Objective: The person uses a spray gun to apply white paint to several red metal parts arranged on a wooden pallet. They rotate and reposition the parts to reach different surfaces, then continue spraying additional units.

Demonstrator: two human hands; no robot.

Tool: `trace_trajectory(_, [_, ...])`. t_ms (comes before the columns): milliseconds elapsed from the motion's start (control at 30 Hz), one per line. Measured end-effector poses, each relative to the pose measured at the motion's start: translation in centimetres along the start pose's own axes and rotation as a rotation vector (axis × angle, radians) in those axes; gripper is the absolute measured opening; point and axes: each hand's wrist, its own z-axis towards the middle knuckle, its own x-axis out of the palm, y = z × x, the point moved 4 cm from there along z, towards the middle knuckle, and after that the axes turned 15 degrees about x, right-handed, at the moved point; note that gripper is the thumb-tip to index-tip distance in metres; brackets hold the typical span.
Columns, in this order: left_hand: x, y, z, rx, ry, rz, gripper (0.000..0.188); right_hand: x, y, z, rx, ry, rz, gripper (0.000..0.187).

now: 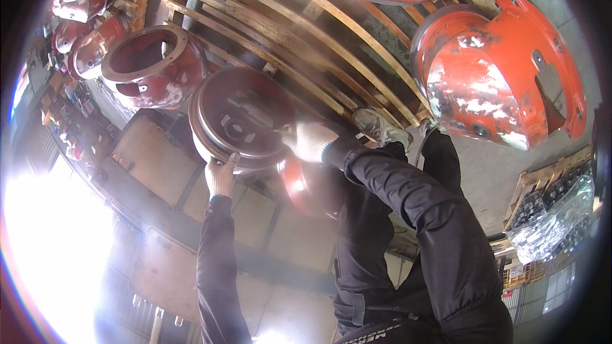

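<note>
Now left hand (221, 176) grips a round-rimmed maroon part (248, 108); right hand (311, 141) blurred, hold unclear

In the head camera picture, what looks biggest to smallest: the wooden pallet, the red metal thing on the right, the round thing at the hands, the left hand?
1. Wooden pallet
2. Red metal thing
3. Round thing
4. Left hand

That's only how they look here; real sizes may differ.
</note>
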Motion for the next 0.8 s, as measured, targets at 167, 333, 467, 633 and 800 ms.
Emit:
trace_trajectory(167, [-0.2, -0.9, -0.1, -0.035, 0.014, 0.035, 0.056, -1.6, -0.2, -0.1, 0.277, 0.212, 0.216, 0.049])
trace_trajectory(333, [-0.2, -1.2, -0.2, -0.033, 0.01, 0.044, 0.057, -0.8, -1.0, -0.2, 0.235, 0.161, 0.191, 0.05])
trace_trajectory(467, [-0.2, -0.7, -0.1, -0.045, 0.006, 0.054, 0.058, -0.1, -1.2, 0.0, 0.307, 0.199, 0.149, 0.051])
trace_trajectory(633, [-0.2, -0.9, -0.1, -0.059, 0.011, 0.029, 0.06, -1.6, -0.1, -0.7, 0.289, 0.202, 0.174, 0.052])
trace_trajectory(800, [-0.1, -1.1, -0.2, -0.001, -0.008, 0.021, 0.065, -0.3, -0.5, -0.1, 0.245, 0.226, 0.178, 0.051])
